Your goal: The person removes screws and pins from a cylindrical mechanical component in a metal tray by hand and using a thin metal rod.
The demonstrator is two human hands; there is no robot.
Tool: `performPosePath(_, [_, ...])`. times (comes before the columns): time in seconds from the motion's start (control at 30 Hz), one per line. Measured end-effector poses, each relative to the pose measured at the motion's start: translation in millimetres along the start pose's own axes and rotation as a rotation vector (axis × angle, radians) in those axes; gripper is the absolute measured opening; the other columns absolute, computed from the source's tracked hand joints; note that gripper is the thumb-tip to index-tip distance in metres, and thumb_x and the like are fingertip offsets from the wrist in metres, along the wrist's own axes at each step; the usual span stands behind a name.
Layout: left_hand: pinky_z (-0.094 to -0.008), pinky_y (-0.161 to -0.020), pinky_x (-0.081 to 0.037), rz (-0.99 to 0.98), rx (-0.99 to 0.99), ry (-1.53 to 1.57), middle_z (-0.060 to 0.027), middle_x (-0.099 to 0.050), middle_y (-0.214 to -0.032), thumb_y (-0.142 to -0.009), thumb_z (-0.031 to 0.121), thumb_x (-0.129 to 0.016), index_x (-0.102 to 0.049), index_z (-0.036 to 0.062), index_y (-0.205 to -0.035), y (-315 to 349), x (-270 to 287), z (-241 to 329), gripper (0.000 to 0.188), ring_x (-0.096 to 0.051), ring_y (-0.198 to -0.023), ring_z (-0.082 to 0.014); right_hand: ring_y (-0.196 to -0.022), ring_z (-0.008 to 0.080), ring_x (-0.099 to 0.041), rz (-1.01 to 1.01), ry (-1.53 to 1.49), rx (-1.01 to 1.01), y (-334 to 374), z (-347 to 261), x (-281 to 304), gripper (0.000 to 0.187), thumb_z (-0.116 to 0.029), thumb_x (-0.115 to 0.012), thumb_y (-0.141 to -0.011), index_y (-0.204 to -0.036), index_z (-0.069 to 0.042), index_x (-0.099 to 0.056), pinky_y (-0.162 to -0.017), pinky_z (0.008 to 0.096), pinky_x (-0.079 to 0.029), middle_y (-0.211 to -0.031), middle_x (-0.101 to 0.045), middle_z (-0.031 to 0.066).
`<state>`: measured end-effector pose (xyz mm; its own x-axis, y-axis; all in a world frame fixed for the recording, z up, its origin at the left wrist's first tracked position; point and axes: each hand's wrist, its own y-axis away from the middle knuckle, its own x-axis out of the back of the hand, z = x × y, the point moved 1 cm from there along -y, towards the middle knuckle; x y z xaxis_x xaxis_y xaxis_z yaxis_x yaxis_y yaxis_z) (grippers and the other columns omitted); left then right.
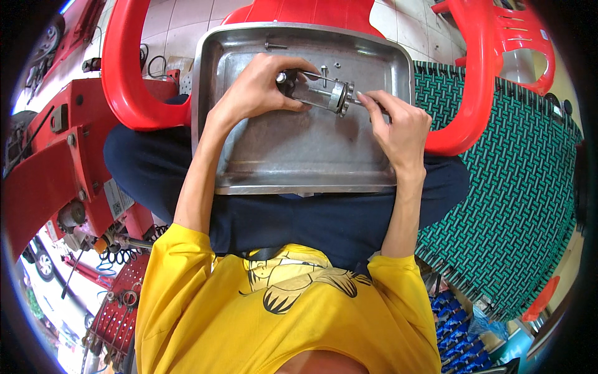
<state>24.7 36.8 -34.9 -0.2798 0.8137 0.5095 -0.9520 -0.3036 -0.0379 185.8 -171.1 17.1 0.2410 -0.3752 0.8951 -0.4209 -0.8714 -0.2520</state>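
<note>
My left hand (260, 87) is wrapped round the dark end of a metal cylinder assembly (319, 98), held tilted above a steel tray (299, 156). The cylinder has a shiny body and a notched, ring-like flange at its right end. A thin rod runs along its upper side. At the flange end, my right hand (402, 128) pinches a slim metal piece between thumb and fingers; whether it is part of the assembly or a tool, I cannot tell. A long bolt (276, 46), a shorter bolt (324, 73) and a small nut (337, 65) lie in the tray behind the cylinder.
The tray rests across my lap and a red plastic chair (311, 14), whose arms curve up on both sides. Red machinery (53, 153) stands at the left, above a red perforated tool panel (118, 305). A green woven lounger (498, 187) fills the right side.
</note>
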Motion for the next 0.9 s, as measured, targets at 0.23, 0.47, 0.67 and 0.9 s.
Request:
performPosePath(0.23, [-0.0353,-0.092,-0.057,-0.008,0.027,0.012,-0.0116,-0.078,-0.107,-0.064,0.014,-0.092,-0.075,0.0061,-0.121,0,-1,-4,0.06,-0.074,-0.096,-0.02,-0.068,0.0283,-0.068,-0.051,-0.093,-0.018,-4,0,9,0.013,-0.022,-0.078,-0.086,-0.094,-0.011,-0.076,-0.06,0.0388,-0.051,-0.089,-0.069,0.0037])
performPosePath(0.47, [-0.0355,-0.088,-0.058,-0.007,0.073,0.007,-0.0147,-0.077,-0.112,-0.065,0.017,-0.094,-0.074,0.0064,-0.124,1,-1,-6,0.063,-0.074,-0.096,-0.0229,-0.071,0.0296,-0.068,-0.046,0.041,-0.036,-4,0,1,0.014,-0.025,-0.075,-0.09,-0.092,-0.011,-0.076,-0.065,0.0403,-0.051,-0.085,-0.07,0.006])
performPosePath(0.67, [-0.0347,-0.09,-0.058,-0.011,0.046,-0.033,-0.0138,-0.077,-0.115,-0.066,0.018,-0.093,-0.073,0.006,-0.126,1,1,-3,0.064,-0.074,-0.099,-0.0212,-0.072,0.0308,-0.068,-0.071,-0.018,-0.047,-7,-2,6,0.019,-0.028,-0.074,-0.09,-0.09,-0.009,-0.073,-0.068,0.0406,-0.05,-0.083,-0.072,0.0076])
performPosePath(0.9, [-0.035,-0.09,-0.057,-0.037,0.115,-0.009,-0.0127,-0.077,-0.113,-0.065,0.018,-0.093,-0.074,0.0069,-0.126,0,3,-3,0.066,-0.074,-0.098,-0.021,-0.075,0.0282,-0.067,-0.049,-0.011,-0.042,-7,-4,5,0.017,-0.027,-0.074,-0.09,-0.091,-0.009,-0.073,-0.076,0.0377,-0.047,-0.084,-0.072,0.007])
